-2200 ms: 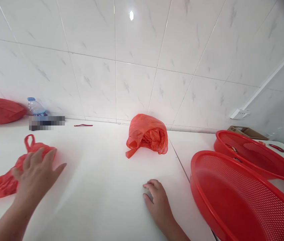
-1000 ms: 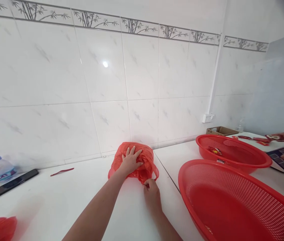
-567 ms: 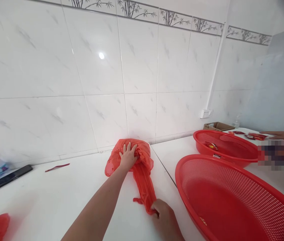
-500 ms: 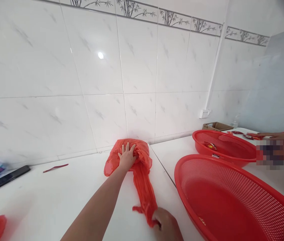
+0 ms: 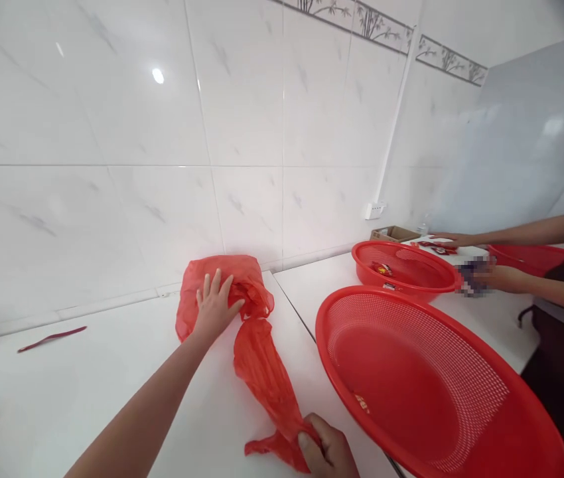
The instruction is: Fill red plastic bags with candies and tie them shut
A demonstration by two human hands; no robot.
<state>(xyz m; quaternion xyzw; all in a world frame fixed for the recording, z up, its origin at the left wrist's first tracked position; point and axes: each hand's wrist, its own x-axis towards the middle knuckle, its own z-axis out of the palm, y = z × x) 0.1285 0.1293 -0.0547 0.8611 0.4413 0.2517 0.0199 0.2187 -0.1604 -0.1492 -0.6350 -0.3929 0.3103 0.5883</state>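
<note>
A bundle of red plastic bags (image 5: 222, 279) lies on the white counter (image 5: 113, 398) against the tiled wall. My left hand (image 5: 215, 307) presses flat on top of the bundle, fingers spread. My right hand (image 5: 326, 451), at the bottom edge of the view, is closed in a pinch on one red bag (image 5: 262, 372) that stretches out from the bundle toward me.
A large red mesh basket (image 5: 411, 372) sits right of the bags, a second red basket (image 5: 401, 265) behind it. Another person's arms (image 5: 521, 279) reach over the counter at far right. A cardboard box (image 5: 394, 233), a wall socket (image 5: 374, 210) and a thin red strip (image 5: 50, 338) are also visible.
My right hand has drawn the single bag farther out of the bundle toward me. The view has swung right, and the other person's arms now show more.
</note>
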